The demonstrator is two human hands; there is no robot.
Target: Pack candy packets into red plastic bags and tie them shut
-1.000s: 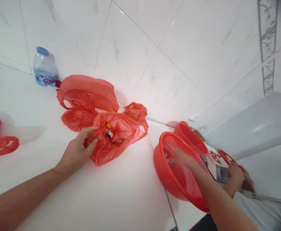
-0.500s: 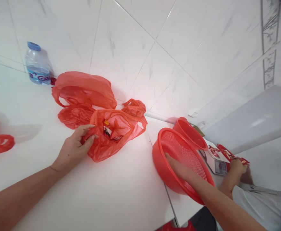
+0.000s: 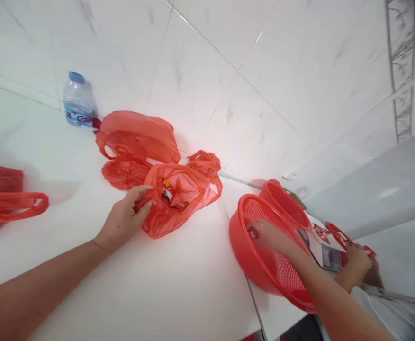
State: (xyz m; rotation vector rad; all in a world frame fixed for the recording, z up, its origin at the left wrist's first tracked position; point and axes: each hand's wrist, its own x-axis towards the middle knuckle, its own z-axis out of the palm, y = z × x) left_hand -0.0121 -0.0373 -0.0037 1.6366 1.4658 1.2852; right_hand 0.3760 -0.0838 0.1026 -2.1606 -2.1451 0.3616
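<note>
My left hand [image 3: 129,213] pinches the near left rim of a thin red plastic bag [image 3: 165,222], holding its mouth open. Inside the bag lie small printed packets [image 3: 167,192] in red, yellow and dark colours. To the right, a red perforated basket [image 3: 239,246] stands tilted towards me. My right hand [image 3: 266,234] is in the basket's mouth with its fingers closed. At the fingertips shows a small dark reddish thing [image 3: 253,233], too blurred to name.
More red bags [image 3: 139,132] lie against the tiled wall, near a water bottle [image 3: 78,106]. Another red bag [image 3: 12,206] is at far left. Behind the basket stand a second red basket [image 3: 285,206] and a scale [image 3: 331,258]. A co-worker's hands [image 3: 358,260] hold a red packet at right.
My right hand has risen from deep in the basket towards its rim, now with a small thing at its fingertips. My left hand keeps its pinch. The whole view has shifted slightly.
</note>
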